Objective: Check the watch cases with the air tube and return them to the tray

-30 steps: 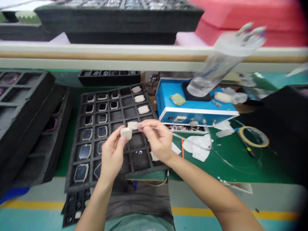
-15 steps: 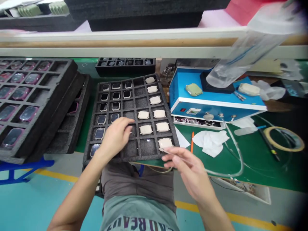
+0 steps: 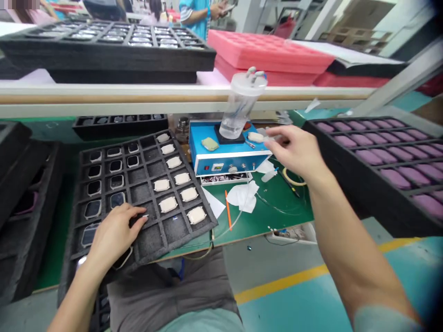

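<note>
While over tray [image 3: 139, 193], left hand [image 3: 116, 230] palm-down

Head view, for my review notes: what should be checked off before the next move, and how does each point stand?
1. Left hand over the black tray: ok; whether it grips anything, cannot tell.
2. Right hand near the pale case on the blue box: ok; whether they touch, cannot tell.
3. Tray wholly on the bench: not ok, its near left part seems to reach past the front edge.
4. Clear cylinder standing on its black base: ok.
5. Orange stick lying apart from the tray: ok.
</note>
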Demonstrator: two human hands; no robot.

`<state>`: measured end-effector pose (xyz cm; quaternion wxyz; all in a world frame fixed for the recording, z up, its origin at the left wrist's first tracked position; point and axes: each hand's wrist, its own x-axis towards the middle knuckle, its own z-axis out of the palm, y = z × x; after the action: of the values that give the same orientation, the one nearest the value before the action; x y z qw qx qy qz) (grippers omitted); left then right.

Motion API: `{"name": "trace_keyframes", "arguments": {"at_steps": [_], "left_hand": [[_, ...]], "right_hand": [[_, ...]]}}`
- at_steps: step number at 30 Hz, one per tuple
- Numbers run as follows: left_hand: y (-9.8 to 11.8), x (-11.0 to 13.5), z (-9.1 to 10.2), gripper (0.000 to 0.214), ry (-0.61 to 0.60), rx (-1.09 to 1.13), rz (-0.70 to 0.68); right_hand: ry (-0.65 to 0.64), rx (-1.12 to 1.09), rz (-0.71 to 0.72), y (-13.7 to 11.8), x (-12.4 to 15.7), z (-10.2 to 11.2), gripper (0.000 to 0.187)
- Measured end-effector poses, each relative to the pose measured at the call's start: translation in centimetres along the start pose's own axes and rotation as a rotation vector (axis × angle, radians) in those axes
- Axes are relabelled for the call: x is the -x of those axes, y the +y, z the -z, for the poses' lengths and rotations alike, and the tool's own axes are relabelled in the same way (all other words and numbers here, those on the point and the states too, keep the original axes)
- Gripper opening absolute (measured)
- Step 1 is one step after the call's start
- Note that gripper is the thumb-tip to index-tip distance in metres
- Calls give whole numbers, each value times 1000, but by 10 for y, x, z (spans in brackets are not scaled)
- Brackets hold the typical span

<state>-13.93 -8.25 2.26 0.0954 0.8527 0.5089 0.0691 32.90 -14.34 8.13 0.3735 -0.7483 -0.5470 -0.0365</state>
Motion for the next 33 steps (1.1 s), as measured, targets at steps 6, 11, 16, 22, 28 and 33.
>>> {"name": "trace_keyframes", "arguments": {"at_steps": [6, 11, 16, 22, 28, 33], "left_hand": [[-3, 6, -4, 38, 101, 40, -18], [-2, 8, -4, 32, 187, 123, 2], [33, 8, 2, 28, 399, 369, 31], [120, 17, -19, 51, 251, 1465, 237], [99, 45, -32, 28, 662, 1706, 489], [42, 75, -10, 26, 856, 1620, 500]], "right_hand": [[-227, 65, 57, 41, -73, -47, 39], [-21, 6, 40, 53, -57, -48, 42], [222, -82, 22, 26, -16, -40, 45], [200, -282, 509, -108, 103, -84, 42], [-198, -573, 615, -180, 146, -131, 32], [-761, -150, 569, -204, 111, -157, 20]]}}
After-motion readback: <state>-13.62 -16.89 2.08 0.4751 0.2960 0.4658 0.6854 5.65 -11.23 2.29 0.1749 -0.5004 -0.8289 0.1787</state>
